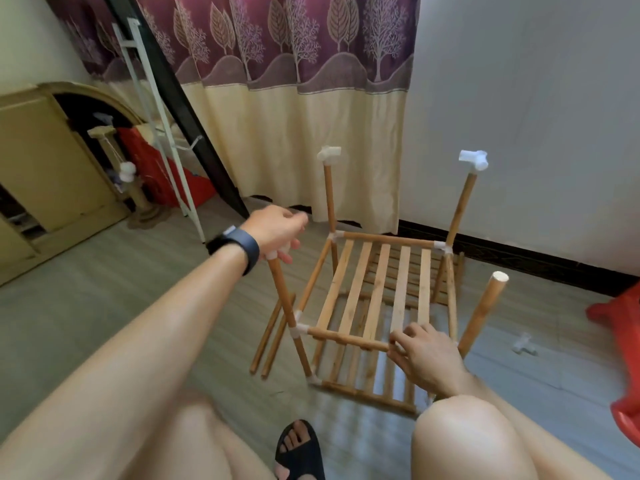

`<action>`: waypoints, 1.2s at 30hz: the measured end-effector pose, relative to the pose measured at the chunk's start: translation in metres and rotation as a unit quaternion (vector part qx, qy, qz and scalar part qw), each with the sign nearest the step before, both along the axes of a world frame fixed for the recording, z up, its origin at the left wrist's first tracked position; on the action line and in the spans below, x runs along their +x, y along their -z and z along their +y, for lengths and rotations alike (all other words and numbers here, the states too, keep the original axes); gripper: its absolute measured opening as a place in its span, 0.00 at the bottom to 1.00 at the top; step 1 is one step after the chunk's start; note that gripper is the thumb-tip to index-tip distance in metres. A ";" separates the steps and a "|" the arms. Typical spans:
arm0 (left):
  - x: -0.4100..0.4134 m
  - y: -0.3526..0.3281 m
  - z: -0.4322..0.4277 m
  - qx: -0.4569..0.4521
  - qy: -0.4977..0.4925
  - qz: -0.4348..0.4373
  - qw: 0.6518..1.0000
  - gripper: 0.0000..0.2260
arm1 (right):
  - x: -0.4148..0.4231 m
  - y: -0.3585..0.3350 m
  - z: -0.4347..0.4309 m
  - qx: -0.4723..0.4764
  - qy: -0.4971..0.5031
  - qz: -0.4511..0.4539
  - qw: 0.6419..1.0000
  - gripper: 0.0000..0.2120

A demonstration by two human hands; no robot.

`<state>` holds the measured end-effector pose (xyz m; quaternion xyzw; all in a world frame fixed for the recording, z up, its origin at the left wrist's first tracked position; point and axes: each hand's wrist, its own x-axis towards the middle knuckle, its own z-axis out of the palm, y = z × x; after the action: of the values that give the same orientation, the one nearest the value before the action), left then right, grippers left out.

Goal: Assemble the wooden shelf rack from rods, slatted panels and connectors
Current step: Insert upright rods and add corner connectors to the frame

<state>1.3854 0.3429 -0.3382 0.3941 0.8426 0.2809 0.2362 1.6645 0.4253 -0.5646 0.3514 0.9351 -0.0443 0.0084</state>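
Observation:
The wooden rack (377, 292) stands on the floor with a slatted panel (375, 284) held between rods by white connectors, and a second panel (367, 382) at floor level. My left hand (277, 230) grips a white connector (273, 255) on top of the near-left upright rod (282, 292). My right hand (426, 355) holds the front horizontal rod (343, 337) near its right end. The two far uprights carry white connectors (329, 153) (473, 159). The near-right upright rod (481, 313) has a bare top.
Two loose rods (273, 337) lie on the floor left of the rack. A loose white connector (524, 344) lies on the floor at the right, near a red plastic stool (620, 344). A curtain (294, 98) and a white wall stand behind. My knees and a sandalled foot fill the foreground.

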 end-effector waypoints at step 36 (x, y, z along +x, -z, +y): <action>0.170 0.213 0.149 -0.096 0.281 0.180 0.938 0.25 | 0.189 0.106 0.037 -0.085 0.236 0.122 0.960 0.22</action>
<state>1.5558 0.4915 -0.5507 0.6344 0.7487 0.0456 0.1870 1.8534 0.4619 -0.6707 0.5518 0.8125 -0.1669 -0.0862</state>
